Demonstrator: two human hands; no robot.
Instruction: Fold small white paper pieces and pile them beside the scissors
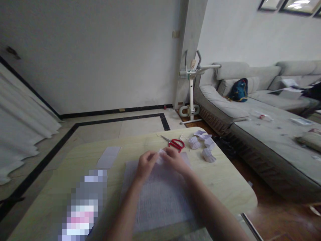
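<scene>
My left hand (145,164) and my right hand (175,160) meet over the far edge of a white printed sheet (160,197) on a pale wooden table (225,180). Both pinch a small folded white paper piece (160,156) between their fingertips. Red-handled scissors (175,144) lie just beyond my right hand. Several folded white paper shapes (204,145) sit to the right of the scissors. A narrow paper strip (108,157) lies to the left of my left hand.
A blurred-out object (84,207) stands at the table's near left. A grey sofa (263,130) with a blue bag (239,89) runs along the right. A white exercise machine (192,90) stands by the wall. White curtains (22,130) hang at left.
</scene>
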